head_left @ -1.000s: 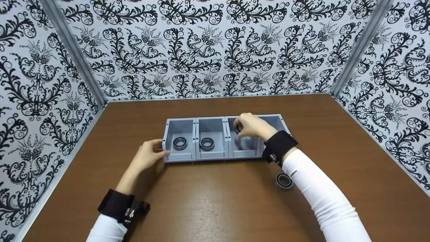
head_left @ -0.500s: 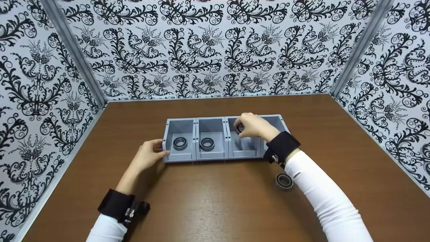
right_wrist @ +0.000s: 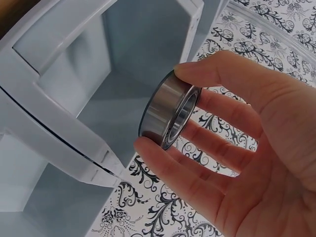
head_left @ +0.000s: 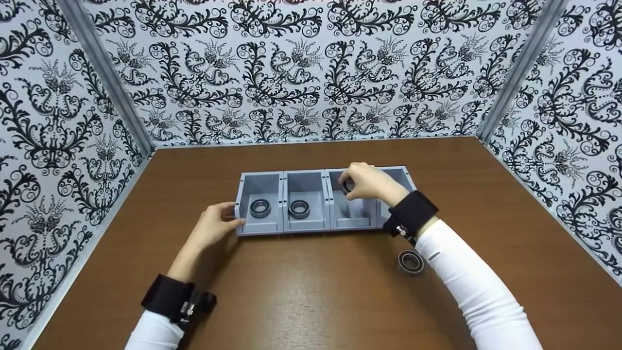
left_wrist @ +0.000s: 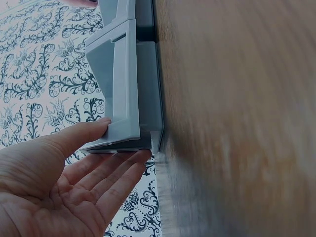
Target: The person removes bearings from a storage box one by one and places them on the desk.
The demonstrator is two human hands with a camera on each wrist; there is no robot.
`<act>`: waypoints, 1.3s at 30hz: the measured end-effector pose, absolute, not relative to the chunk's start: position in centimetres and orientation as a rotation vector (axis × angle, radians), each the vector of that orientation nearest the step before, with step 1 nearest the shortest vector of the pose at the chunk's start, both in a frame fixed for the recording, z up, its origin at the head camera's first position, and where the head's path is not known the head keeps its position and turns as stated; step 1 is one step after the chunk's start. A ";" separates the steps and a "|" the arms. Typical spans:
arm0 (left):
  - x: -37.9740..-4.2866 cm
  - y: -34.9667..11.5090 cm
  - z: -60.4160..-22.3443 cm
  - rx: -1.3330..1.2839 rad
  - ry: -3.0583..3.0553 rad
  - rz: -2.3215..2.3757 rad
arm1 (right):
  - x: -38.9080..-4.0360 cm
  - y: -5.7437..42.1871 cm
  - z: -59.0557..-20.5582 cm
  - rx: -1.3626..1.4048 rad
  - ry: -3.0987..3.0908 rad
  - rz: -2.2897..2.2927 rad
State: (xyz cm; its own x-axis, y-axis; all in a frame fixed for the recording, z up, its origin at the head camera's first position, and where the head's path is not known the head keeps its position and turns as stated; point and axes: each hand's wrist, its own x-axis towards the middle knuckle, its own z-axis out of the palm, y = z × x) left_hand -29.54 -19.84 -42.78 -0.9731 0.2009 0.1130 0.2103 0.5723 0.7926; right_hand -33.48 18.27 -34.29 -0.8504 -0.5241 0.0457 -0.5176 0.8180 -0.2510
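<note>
Silver metal ring-shaped bearing (right_wrist: 163, 111) pinched between thumb (right_wrist: 197, 72) and fingertips (right_wrist: 148, 142) of right grip (head_left: 370, 183), at third grey bin (head_left: 354, 223) from left; left grip (head_left: 213, 225) clasps leftmost grey bin (head_left: 261, 227).

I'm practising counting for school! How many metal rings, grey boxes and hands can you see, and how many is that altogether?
Metal rings: 4
Grey boxes: 4
Hands: 2
Total in view: 10

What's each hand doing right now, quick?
Left hand: holding the leftmost gray bin by its corner.
Right hand: holding a round metal bearing.
</note>
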 end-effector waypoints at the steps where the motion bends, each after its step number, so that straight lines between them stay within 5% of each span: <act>1: -29.5 -19.8 -42.8 -0.360 -2.776 -1.406 | -33.4 18.3 -34.2 -0.850 2.970 -0.403; 39: -29.5 -19.9 -42.8 -0.383 -2.779 -1.364 | -30.8 18.6 -33.2 -1.014 2.948 -0.423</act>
